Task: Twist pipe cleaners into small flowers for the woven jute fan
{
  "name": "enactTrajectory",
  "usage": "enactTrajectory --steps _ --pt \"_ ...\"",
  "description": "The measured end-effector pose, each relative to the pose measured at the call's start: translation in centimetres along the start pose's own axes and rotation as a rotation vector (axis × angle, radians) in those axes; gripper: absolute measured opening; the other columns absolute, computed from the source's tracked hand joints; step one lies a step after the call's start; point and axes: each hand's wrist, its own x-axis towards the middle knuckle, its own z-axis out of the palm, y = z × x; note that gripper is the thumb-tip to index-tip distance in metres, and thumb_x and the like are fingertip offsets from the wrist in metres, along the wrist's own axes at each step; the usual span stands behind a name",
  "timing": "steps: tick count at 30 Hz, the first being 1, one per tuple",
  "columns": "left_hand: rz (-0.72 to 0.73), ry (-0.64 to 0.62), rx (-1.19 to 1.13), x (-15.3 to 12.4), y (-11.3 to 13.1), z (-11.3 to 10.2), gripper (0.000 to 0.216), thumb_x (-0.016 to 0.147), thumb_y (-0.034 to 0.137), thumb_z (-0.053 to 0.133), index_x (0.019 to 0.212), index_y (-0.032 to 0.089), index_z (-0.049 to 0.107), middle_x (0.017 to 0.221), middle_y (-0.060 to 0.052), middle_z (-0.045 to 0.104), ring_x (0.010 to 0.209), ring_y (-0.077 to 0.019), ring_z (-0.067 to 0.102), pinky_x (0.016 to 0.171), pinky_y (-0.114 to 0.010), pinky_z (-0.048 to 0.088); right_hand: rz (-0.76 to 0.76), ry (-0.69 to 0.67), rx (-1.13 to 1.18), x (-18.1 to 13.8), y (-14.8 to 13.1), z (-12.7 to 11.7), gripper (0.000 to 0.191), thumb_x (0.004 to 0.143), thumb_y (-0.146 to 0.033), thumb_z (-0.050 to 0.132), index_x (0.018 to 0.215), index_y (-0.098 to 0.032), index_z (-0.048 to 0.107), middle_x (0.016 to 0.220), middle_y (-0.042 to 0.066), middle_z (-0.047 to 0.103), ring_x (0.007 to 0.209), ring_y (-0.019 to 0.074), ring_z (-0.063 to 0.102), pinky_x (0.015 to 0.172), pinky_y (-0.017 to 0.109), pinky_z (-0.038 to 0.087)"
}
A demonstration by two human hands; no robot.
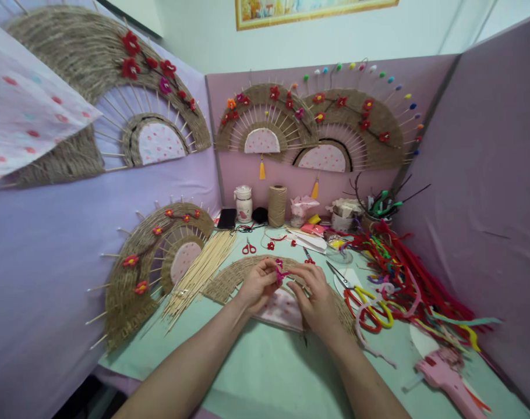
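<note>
My left hand (260,285) and my right hand (318,299) meet over a half-round jute fan (223,283) lying on the green table. The fingers of both hands pinch a small magenta pipe-cleaner piece (281,273) between them. The fan's pink dotted centre (281,311) shows under my wrists. Both forearms reach in from the bottom edge.
A bundle of bamboo sticks (199,270) and a finished fan (154,265) lie left. Small red scissors (248,248), larger scissors (340,276), a heap of pipe cleaners (400,279) and a pink glue gun (446,372) lie right. A twine spool (276,205) and jars stand behind.
</note>
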Motion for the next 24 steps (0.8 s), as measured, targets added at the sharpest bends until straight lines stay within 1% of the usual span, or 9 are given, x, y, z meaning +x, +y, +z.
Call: enactTrajectory --steps 2,5,10,12,14,18,20,22,24 --pt "-0.025 -0.02 -0.015 -0.1 -0.2 0.1 0.03 0.057 0.018 0.079 0.077 0.014 0.057 0.071 0.001 0.058 0.064 -0.0074 0.053 0.063 -0.02 0.041 -0.103 0.01 -0.106 -0.2 0.0 0.1 0.017 0.085 -0.029 0.053 0.099 -0.025 0.062 0.101 0.007 0.057 0.1 0.0223 0.048 0.089 0.038 0.037" --pt "-0.046 -0.023 -0.016 -0.2 -0.6 0.3 0.031 0.056 0.019 0.081 0.076 0.014 0.057 0.069 0.001 0.057 0.063 -0.0071 0.052 0.064 -0.02 0.041 -0.155 -0.012 -0.189 -0.3 0.2 0.1 0.014 0.086 -0.027 0.052 0.095 -0.024 0.061 0.096 0.007 0.059 0.096 0.0226 0.048 0.086 0.039 0.037" --pt "-0.023 -0.024 0.015 -0.2 -0.9 0.2 0.031 0.055 0.018 0.08 0.075 0.014 0.057 0.069 0.002 0.057 0.063 -0.0071 0.052 0.063 -0.02 0.04 -0.067 -0.038 -0.169 -0.2 -0.1 0.2 0.011 0.085 -0.028 0.05 0.082 -0.022 0.058 0.085 0.006 0.061 0.088 0.0222 0.047 0.081 0.038 0.036" --pt "0.014 -0.02 0.068 0.0 -0.9 0.1 0.03 0.055 0.018 0.08 0.074 0.014 0.057 0.069 0.001 0.057 0.062 -0.0075 0.052 0.062 -0.02 0.039 0.036 -0.042 -0.089 -0.1 -0.2 0.3 0.014 0.084 -0.03 0.05 0.076 -0.022 0.057 0.081 0.005 0.059 0.086 0.0216 0.048 0.079 0.036 0.036" --pt "0.058 -0.014 0.148 0.1 -0.8 0.1 0.029 0.054 0.018 0.08 0.072 0.014 0.058 0.068 0.001 0.058 0.062 -0.0084 0.052 0.061 -0.021 0.04 0.2 -0.084 0.049 0.0 -0.1 0.4 0.018 0.083 -0.034 0.051 0.071 -0.022 0.056 0.074 0.004 0.057 0.078 0.02 0.049 0.073 0.033 0.038" --pt "0.111 -0.075 0.385 -0.1 -0.2 0.1 0.021 0.055 0.014 0.076 0.069 0.014 0.059 0.068 0.0 0.06 0.064 -0.0106 0.054 0.064 -0.023 0.042 0.621 -0.26 0.506 -0.1 0.8 0.2 0.023 0.075 -0.04 0.059 0.067 -0.019 0.056 0.059 -0.001 0.05 0.056 0.0127 0.042 0.054 0.025 0.033" --pt "0.124 -0.135 0.496 -0.3 0.2 0.1 0.016 0.058 0.011 0.072 0.069 0.014 0.061 0.067 0.0 0.06 0.065 -0.011 0.054 0.065 -0.023 0.042 0.775 -0.321 0.727 -0.2 1.1 0.1 0.023 0.068 -0.038 0.066 0.063 -0.017 0.056 0.057 -0.002 0.049 0.052 0.0104 0.041 0.052 0.023 0.032" --pt "0.143 -0.174 0.566 -0.5 0.4 0.2 0.012 0.061 0.009 0.069 0.07 0.014 0.062 0.068 -0.001 0.061 0.067 -0.0114 0.055 0.067 -0.023 0.041 0.87 -0.354 0.873 -0.2 1.2 0.1 0.022 0.063 -0.034 0.07 0.062 -0.016 0.057 0.058 -0.002 0.05 0.053 0.0097 0.042 0.053 0.023 0.034" --pt "0.16 -0.155 0.529 -0.4 0.5 0.0 0.012 0.061 0.01 0.07 0.07 0.014 0.062 0.068 -0.001 0.061 0.067 -0.0111 0.054 0.066 -0.023 0.041 0.888 -0.363 0.916 -0.2 1.1 0.1 0.023 0.064 -0.036 0.07 0.065 -0.015 0.059 0.061 0.0 0.053 0.056 0.0101 0.045 0.055 0.023 0.036"
